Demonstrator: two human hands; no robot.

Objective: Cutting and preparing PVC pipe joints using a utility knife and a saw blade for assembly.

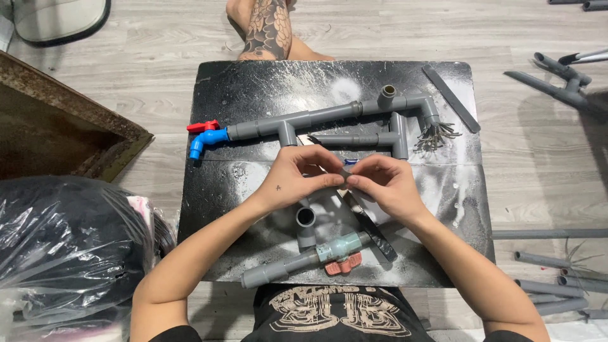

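A small grey fitting [345,172] sits pinched between the fingertips of both hands, just above the middle of the black board [253,88]. The left hand [297,177] closes on it from the left and the right hand [383,183] from the right, so the piece lies between the two grips, equally near each. It is mostly hidden by the fingers; its long axis seems to run left to right, but I cannot be sure.

Under the hands lies a dark flat strip [373,231], running diagonally toward the near right. Just beside the left wrist stands one grey pipe elbow [305,221], its open mouth facing up. Nearer the body lies one short pipe with a pale valve and a reddish handle [316,256], lying roughly left to right.

Beyond the hands is one large grey pipe assembly [329,120], its main run lying left to right, ending at the left in one blue tap with a red handle [204,138]. One flat grey bar [451,98] lies at the far right corner. Off the board to the right, several loose grey pipes [548,278] lie on the floor, about five. A clear plastic bag [63,240] sits at the left.
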